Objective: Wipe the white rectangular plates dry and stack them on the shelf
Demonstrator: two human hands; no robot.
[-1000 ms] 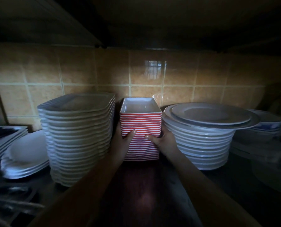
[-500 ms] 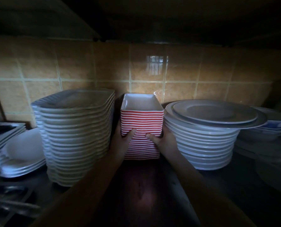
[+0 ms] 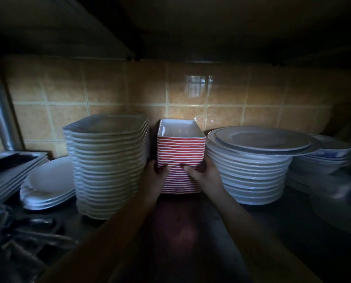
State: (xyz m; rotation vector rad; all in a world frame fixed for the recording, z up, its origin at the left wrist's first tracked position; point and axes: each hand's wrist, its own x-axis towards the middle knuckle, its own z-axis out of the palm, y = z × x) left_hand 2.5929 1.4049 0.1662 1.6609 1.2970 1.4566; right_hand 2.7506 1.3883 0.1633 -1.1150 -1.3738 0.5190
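Nearest to the camera, both forearms reach forward over the dark shelf [image 3: 180, 237], coming closer to each other toward the wrists. The left hand [image 3: 155, 177] and the right hand [image 3: 204, 177] hold the stack of rectangular plates [image 3: 180, 152] between them, one on each side at about its middle height. Each thumb lies on the front face of the stack. The other fingers go round the sides and are hidden, so both hands grip it, not only press it.

The stack is white inside and has red and white lines outside. It stands upright, and its bottom seems to rest on the shelf, but the dark makes this hard to confirm.

I judge that the step in hand is the last one: placing the dried plates into their place on the shelf. The next move probably calls for a straight push to the back and then drawing the hands out carefully, because the gap is narrow.

Just left of the left hand stands a pile of squarish white plates [image 3: 109, 160], very close to the stack. Just right of the right hand is a pile of round white plates [image 3: 250, 176], also close. Behind everything is the tiled wall [image 3: 129, 88].
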